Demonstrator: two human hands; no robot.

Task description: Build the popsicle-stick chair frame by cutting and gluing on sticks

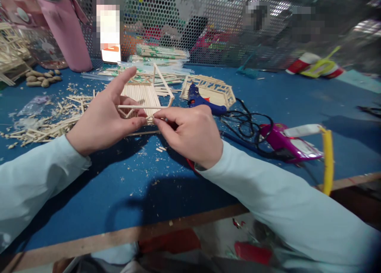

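A small structure of pale wooden sticks (142,94) stands at mid-table, with a slatted panel and thin upright and slanting sticks. My left hand (102,114) holds its left side, thumb and lower fingers round the near edge, index finger raised. At the near edge, my right hand (190,132) pinches thumb and forefinger on a small stick piece of the structure. The fingertips of both hands nearly meet there. Behind my right hand, a blue glue gun (205,102) lies against a second stick piece with a railing (218,86).
Loose sticks and crumbs (50,126) and peanuts (41,79) lie left. A pink bottle (70,34), a lit phone (110,34) and bagged sticks (162,52) stand or lie behind. Black cable (247,124) and a purple device (287,144) are right, near a yellow handle (328,161).
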